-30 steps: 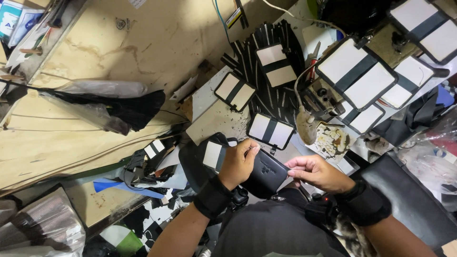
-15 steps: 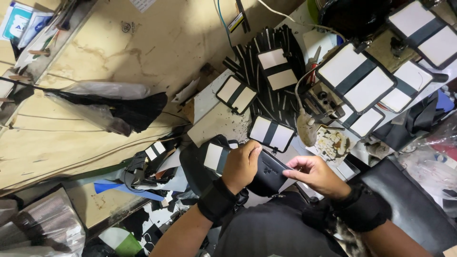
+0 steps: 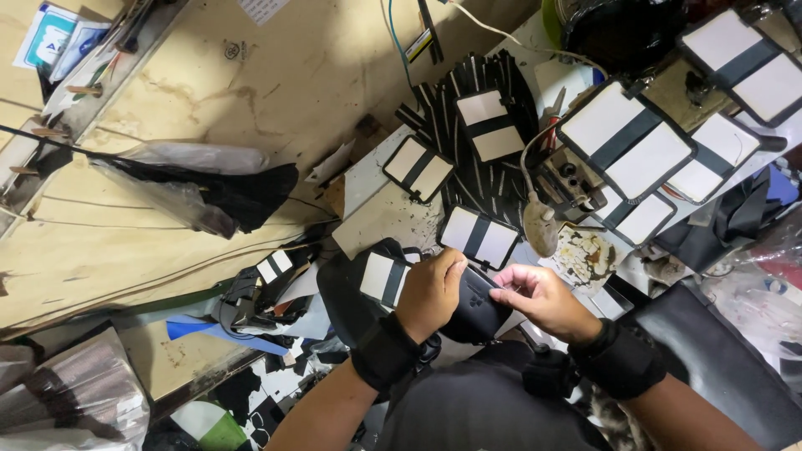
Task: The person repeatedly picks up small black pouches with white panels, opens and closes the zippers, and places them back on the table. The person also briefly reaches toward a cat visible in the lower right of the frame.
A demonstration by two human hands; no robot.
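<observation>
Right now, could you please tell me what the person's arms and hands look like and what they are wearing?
Both hands are bare, with no gloves or rings that can be made out. The left hand and the right hand each have a wide black wrist wrap behind them. The forearms are uncovered, with no sleeves, cables or markings.

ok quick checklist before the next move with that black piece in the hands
1. Left hand on the black leather piece: ok, it covers the piece's left side.
2. Right hand pinching its right edge: ok.
3. Firmness of the grip: cannot tell.
4. Piece's underside: cannot tell, hidden.
5. White panel with black stripe clear of the hands: ok, lies just beyond them.
6. Free bench space nearby: not ok, cluttered around the hands.
</observation>
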